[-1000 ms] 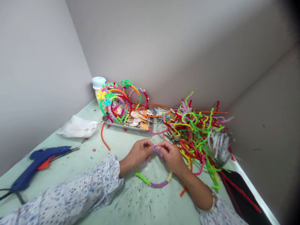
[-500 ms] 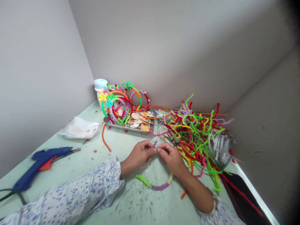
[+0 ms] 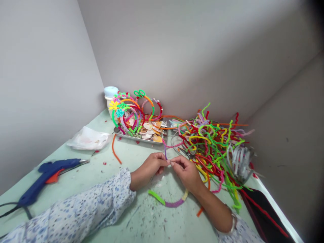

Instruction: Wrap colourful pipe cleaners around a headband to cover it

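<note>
Near the middle of the table, my left hand (image 3: 154, 166) and my right hand (image 3: 186, 171) meet at their fingertips, both pinched. A purple fuzzy stem (image 3: 165, 152) rises from between the fingers of my left hand, its lower end hidden at the fingertips. My right hand's thumb and forefinger are pressed together at the same spot. Below the hands, a curved band wrapped in green, purple and cream (image 3: 174, 204) lies on the table, partly covered by my right wrist.
Behind stands a metal tray (image 3: 138, 139) with shells and colourful headbands, beside a white bottle (image 3: 110, 92). A plastic bag (image 3: 88, 139) and blue glue gun (image 3: 48, 173) lie left. Tangled fuzzy stems (image 3: 210, 141) and a bundle of grey bands (image 3: 240, 162) fill the right.
More of the purple stem now shows above my fingers, standing straighter. My hands stay together at nearly the same place, and the whole view has shifted slightly.
</note>
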Demonstrator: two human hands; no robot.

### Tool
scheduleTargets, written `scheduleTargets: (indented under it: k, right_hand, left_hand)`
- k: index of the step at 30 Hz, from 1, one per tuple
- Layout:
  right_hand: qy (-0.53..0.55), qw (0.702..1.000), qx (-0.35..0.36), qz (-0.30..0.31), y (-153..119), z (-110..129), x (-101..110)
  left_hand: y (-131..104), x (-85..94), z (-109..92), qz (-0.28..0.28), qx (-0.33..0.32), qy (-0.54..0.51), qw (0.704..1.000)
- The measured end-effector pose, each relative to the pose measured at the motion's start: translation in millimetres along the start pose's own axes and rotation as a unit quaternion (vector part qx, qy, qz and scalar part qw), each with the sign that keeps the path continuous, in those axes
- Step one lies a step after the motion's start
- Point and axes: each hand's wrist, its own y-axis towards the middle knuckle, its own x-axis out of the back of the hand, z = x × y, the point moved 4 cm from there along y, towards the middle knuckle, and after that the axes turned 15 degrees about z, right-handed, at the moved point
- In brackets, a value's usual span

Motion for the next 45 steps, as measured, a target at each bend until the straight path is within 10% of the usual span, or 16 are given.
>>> scheduleTargets:
  k: [45]
  right_hand:
    - [-0.013,1.0,0.004,0.003,-1.0,-0.1,-0.9]
  left_hand:
    - [-3.5,-3.8,-7.1,0.007,-0.002,-0.012,1.0]
